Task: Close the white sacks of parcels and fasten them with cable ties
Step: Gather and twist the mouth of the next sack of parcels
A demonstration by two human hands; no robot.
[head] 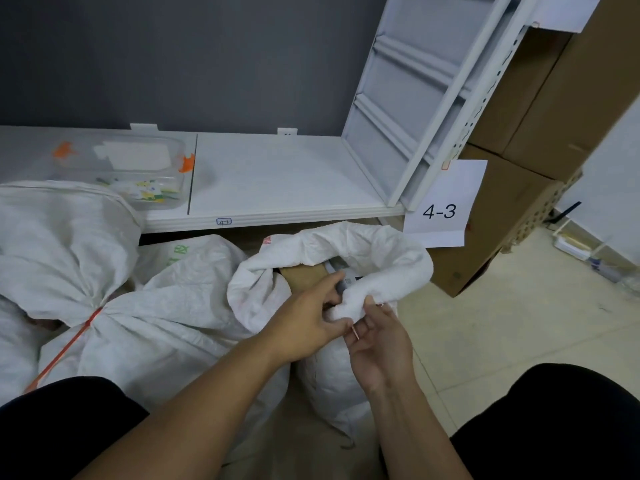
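An open white sack (pixel 388 258) stands on the floor in front of me, its rolled rim wide apart, with a brown cardboard parcel (pixel 304 278) showing inside. My left hand (pixel 304 323) grips the near part of the rim. My right hand (pixel 377 344) pinches the same fold of rim from the right, and a thin orange tie end (pixel 355 332) sticks out between its fingers. To the left lies a closed white sack (pixel 69 258), its neck cinched by an orange cable tie (pixel 79 336). Another white sack (pixel 194 268) lies between them.
A white shelf (pixel 277 181) runs behind the sacks, holding a clear plastic box (pixel 121 168) with orange clips. A "4-3" paper sign (pixel 441 206) hangs on the white rack. Cardboard boxes (pixel 540 133) stack at the right. Beige floor tiles (pixel 502 323) lie on the right.
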